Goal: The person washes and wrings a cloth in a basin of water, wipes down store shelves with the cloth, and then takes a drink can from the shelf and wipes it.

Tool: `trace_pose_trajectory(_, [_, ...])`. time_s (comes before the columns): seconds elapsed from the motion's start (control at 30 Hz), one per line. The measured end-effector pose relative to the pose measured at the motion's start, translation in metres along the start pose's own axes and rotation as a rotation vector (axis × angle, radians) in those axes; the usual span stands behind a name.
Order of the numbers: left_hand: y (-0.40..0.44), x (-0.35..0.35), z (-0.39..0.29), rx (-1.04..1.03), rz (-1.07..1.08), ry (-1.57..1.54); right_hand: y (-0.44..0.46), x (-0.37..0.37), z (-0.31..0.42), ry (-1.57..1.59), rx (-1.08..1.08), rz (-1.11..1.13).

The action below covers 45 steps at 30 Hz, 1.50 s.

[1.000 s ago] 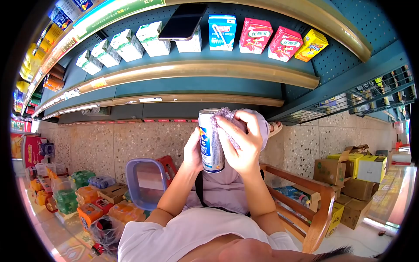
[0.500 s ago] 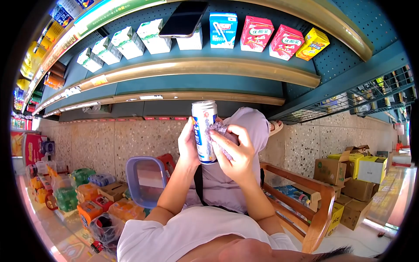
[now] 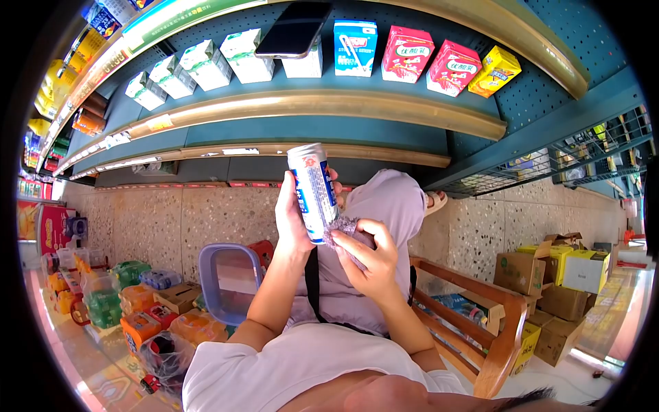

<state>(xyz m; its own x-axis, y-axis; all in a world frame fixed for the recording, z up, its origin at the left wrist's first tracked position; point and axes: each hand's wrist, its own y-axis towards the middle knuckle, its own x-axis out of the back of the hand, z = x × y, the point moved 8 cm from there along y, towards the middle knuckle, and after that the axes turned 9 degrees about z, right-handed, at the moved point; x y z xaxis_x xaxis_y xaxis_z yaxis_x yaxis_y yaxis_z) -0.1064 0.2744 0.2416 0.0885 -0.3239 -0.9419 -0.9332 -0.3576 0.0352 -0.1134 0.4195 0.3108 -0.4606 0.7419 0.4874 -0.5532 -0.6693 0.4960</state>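
My left hand (image 3: 291, 218) is wrapped round a tall white and blue drink can (image 3: 313, 191), which it holds up in front of my lap. The can leans slightly, its silver top up and to the left. In my right hand (image 3: 368, 257) is a bunched purple-grey cloth (image 3: 349, 233), pinched between the fingers. The cloth touches the lower right side of the can. Part of the cloth is hidden behind my right fingers.
Ahead, a shelf (image 3: 405, 106) carries several drink cartons (image 3: 407, 53) and a black phone (image 3: 294, 29) lying on top. A purple plastic basin (image 3: 230, 319) stands at left, near several bottle packs (image 3: 141, 299). A wooden chair (image 3: 508, 309) and cardboard boxes (image 3: 519, 270) are at right.
The can has risen slightly, tilted left and turned, so small printed text now faces me. The right hand with the cloth has moved down to the can's lower end.
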Motion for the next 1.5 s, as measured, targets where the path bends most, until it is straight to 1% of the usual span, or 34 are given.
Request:
trace_pose_trajectory(0.07, [0.001, 0.001, -0.002, -0.016, 0.032, -0.016, -0.002, 0.001, -0.002, 0.014, -0.008, 0.002])
trace_pose_trajectory(0.13, [0.003, 0.004, -0.007, -0.047, 0.019, 0.007, -0.003, 0.002, -0.007, 0.037, -0.028, 0.005])
trace_pose_trajectory(0.23, [0.004, 0.005, -0.016, -0.088, 0.015, 0.006, -0.004, 0.003, -0.023, -0.006, -0.114, -0.005])
trace_pose_trajectory(0.3, [0.006, -0.001, -0.022, -0.115, 0.024, 0.007, -0.005, 0.000, -0.036, 0.046, -0.163, -0.011])
trace_pose_trajectory(0.33, [0.005, 0.001, -0.025, -0.126, -0.024, 0.081, -0.005, -0.001, -0.042, 0.071, -0.186, -0.014])
trace_pose_trajectory(0.4, [0.007, 0.001, -0.027, -0.149, -0.032, 0.104, -0.002, -0.002, -0.047, 0.160, -0.249, -0.023])
trace_pose_trajectory(0.5, [0.008, 0.001, -0.028, -0.171, -0.016, 0.141, 0.004, -0.004, -0.043, 0.339, -0.273, -0.038])
trace_pose_trajectory(0.6, [0.010, 0.002, -0.027, -0.176, -0.034, 0.149, 0.008, -0.017, -0.043, 0.434, -0.259, -0.020])
trace_pose_trajectory(0.7, [0.012, 0.001, -0.032, -0.222, -0.028, 0.135, 0.013, -0.022, -0.045, 0.486, -0.266, -0.049])
trace_pose_trajectory(0.8, [0.012, 0.003, -0.036, -0.267, -0.058, 0.154, 0.018, -0.027, -0.048, 0.469, -0.312, 0.001])
trace_pose_trajectory(0.9, [0.011, 0.003, -0.040, -0.333, -0.057, 0.161, 0.016, -0.041, -0.063, 0.674, -0.474, -0.035])
trace_pose_trajectory(0.97, [0.010, 0.000, -0.043, -0.394, -0.048, 0.161, 0.007, -0.057, -0.077, 0.913, -0.652, -0.052])
trace_pose_trajectory(1.0, [0.008, 0.001, -0.044, -0.423, -0.092, 0.197, 0.003, -0.065, -0.081, 1.032, -0.742, -0.059])
trace_pose_trajectory(1.1, [0.008, -0.006, -0.045, -0.459, -0.097, 0.220, 0.002, -0.082, -0.079, 1.290, -0.852, -0.065])
trace_pose_trajectory(1.13, [0.008, -0.009, -0.045, -0.455, -0.072, 0.257, 0.001, -0.089, -0.081, 1.342, -0.853, -0.051])
trace_pose_trajectory(1.23, [0.007, -0.002, -0.043, -0.490, -0.049, 0.356, 0.010, -0.086, -0.077, 1.336, -0.833, -0.044])
trace_pose_trajectory(1.27, [0.006, 0.000, -0.045, -0.525, -0.050, 0.453, 0.012, -0.085, -0.076, 1.331, -0.829, -0.032])
trace_pose_trajectory(1.37, [0.003, 0.000, -0.048, -0.613, -0.033, 0.588, 0.012, -0.084, -0.076, 1.308, -0.832, 0.014])
trace_pose_trajectory(1.4, [0.001, -0.011, -0.051, -0.690, -0.043, 0.611, 0.010, -0.084, -0.076, 1.295, -0.837, 0.038])
trace_pose_trajectory(1.5, [-0.006, -0.005, -0.059, -0.760, -0.059, 0.850, -0.001, -0.085, -0.084, 1.230, -0.875, 0.076])
